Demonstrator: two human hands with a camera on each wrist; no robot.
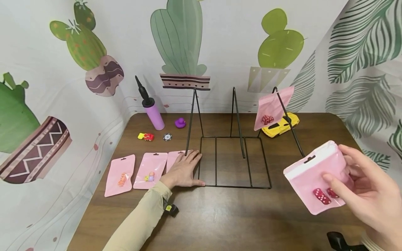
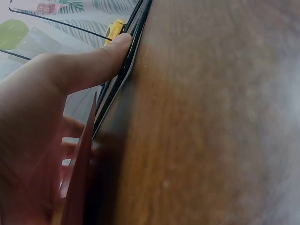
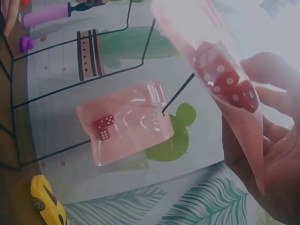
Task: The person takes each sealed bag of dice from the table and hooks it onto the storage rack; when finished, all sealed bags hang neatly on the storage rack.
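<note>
a pink pouch (image 1: 309, 177) of red dice (image 1: 321, 196), held up at the right of the rack
the right hand (image 1: 373, 191) pinches that pouch by its side, thumb in front, above the table (image 1: 216, 216); the left hand (image 1: 183, 169) lies with fingers and thumb stretched out, thumb against the base of the black wire rack (image 1: 216, 160), partly covering the nearest of three flat pouches (image 1: 150, 179). on the rack's right prong hangs another dice pouch (image 1: 274, 106), a yellow toy car (image 1: 276, 129) behind it. at the back left stand a purple pump (image 1: 154, 116) and a purple duck (image 1: 180, 122), with a red-and-yellow toy car (image 1: 146, 136) and a chip (image 1: 167, 137) nearby.
</note>
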